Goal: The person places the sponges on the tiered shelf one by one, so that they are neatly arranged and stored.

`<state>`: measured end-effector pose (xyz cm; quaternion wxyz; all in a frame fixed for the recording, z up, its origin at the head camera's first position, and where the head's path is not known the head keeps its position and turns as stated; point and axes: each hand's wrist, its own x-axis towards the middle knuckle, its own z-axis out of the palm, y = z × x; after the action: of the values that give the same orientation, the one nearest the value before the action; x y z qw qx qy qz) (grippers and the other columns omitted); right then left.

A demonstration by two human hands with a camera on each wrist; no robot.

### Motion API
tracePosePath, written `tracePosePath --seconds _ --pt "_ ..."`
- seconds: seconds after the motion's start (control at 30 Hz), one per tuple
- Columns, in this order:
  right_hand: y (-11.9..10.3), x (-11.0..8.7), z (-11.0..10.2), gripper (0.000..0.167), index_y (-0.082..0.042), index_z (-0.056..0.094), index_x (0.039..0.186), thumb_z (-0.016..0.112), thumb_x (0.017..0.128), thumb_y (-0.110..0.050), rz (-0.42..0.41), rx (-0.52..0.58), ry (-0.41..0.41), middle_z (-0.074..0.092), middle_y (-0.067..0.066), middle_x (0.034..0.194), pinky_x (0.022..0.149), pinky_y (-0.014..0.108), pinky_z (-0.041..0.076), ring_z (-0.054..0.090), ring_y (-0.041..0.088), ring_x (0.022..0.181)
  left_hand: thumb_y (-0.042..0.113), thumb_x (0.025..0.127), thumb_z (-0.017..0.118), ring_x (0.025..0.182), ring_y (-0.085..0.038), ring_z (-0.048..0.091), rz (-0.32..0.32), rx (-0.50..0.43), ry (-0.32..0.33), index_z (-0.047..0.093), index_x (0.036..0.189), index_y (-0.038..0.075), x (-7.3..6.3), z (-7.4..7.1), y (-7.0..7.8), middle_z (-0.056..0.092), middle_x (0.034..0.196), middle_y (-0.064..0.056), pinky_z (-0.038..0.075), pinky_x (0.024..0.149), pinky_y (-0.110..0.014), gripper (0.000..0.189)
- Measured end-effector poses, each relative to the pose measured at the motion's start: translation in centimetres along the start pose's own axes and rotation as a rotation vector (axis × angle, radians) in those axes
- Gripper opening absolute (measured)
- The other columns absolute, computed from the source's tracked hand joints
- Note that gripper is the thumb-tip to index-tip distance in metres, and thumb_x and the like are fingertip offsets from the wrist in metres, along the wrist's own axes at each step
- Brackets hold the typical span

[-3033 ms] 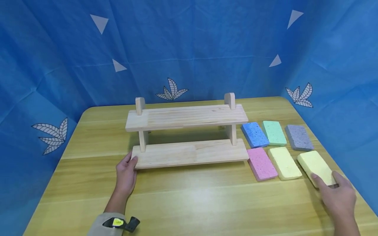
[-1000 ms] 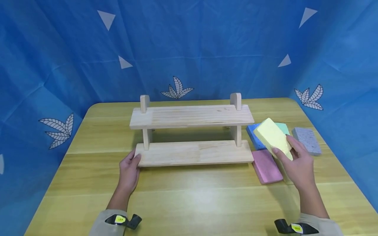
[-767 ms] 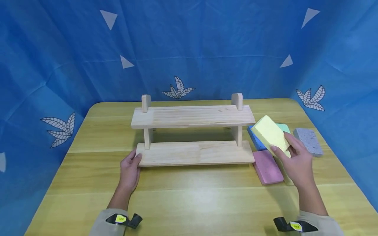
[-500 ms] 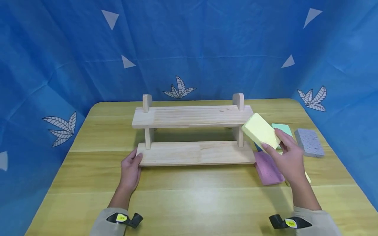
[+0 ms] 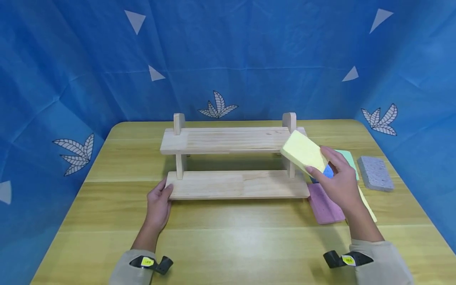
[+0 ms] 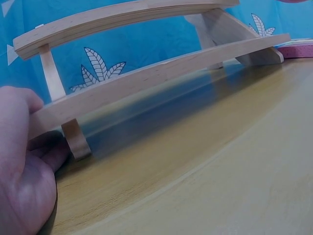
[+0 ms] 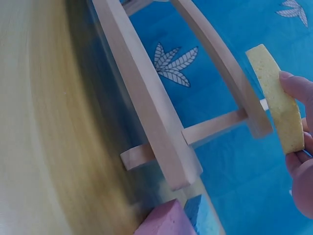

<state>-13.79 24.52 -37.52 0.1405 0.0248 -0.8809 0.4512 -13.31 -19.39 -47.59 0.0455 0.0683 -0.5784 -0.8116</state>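
A two-tier wooden shelf [image 5: 210, 186] stands mid-table. My left hand [image 5: 158, 206] grips the left end of its lower board, thumb on top and fingers underneath, as the left wrist view [image 6: 24, 171] also shows. My right hand [image 5: 340, 182] pinches a pale yellow sponge [image 5: 303, 152] by one end, thumb on the near side. The sponge is raised and tilted, overlapping the right end of the upper board [image 5: 231, 140] in the head view. In the right wrist view the sponge [image 7: 276, 100] is held beside the end of the upper board [image 7: 220, 58].
To the shelf's right lie a pink sponge [image 5: 325, 204], a blue sponge [image 5: 327, 171], a green sponge [image 5: 348, 158], a grey sponge [image 5: 375, 173] and a second yellow sponge [image 5: 367, 204], partly hidden by my right arm. A blue curtain [image 5: 242, 47] hangs behind the table [image 5: 228, 245].
My right hand has picked the yellow sponge off the table at the far right and carried it up and leftward to the shelf's upper right end. The left hand has kept its grip.
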Motion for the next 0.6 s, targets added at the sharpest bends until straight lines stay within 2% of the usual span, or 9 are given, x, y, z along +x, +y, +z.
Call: tracePosePath --seconds 0.1,0.17,0.4,0.6 --pt "-0.5 0.4 0.1 0.067 -0.005 0.042 0.141 0.072 0.084 -0.023 -0.028 -0.018 -0.033 0.042 0.014 0.142 0.109 0.045 0.036 0.038 0.033 0.131 -0.002 0.097 0.04 0.141 -0.025 0.022 0.0 0.005 -0.003 0.024 0.142 -0.013 0.0 0.0 0.0 0.023 0.151 -0.023 0.029 0.114 -0.028 0.049" --pt "-0.9 0.7 0.2 0.067 -0.004 0.043 0.141 0.073 0.083 -0.023 -0.051 -0.034 -0.047 0.043 0.014 0.141 0.105 0.054 0.037 0.039 0.035 0.13 -0.002 0.097 0.04 0.141 -0.024 0.022 0.001 0.006 -0.006 0.024 0.142 -0.013 0.0 0.0 0.0 0.023 0.151 -0.023 0.029 0.114 -0.028 0.049" --pt "-1.6 1.8 0.8 0.071 -0.005 0.043 0.141 0.074 0.082 -0.029 -0.111 -0.12 -0.1 0.044 0.017 0.141 0.1 0.061 0.04 0.041 0.04 0.128 -0.001 0.098 0.04 0.141 -0.023 0.02 -0.015 0.007 -0.008 0.023 0.143 -0.012 0.0 0.0 0.1 0.022 0.152 -0.022 0.027 0.114 -0.027 0.05" --pt "-2.0 2.7 1.1 0.072 -0.005 0.043 0.141 0.073 0.082 -0.033 -0.124 -0.15 -0.137 0.043 0.018 0.142 0.1 0.064 0.038 0.038 0.042 0.13 -0.001 0.098 0.039 0.141 -0.022 0.021 -0.018 0.01 0.0 0.023 0.143 -0.012 0.0 0.1 0.1 0.023 0.152 -0.021 0.027 0.115 -0.028 0.049"
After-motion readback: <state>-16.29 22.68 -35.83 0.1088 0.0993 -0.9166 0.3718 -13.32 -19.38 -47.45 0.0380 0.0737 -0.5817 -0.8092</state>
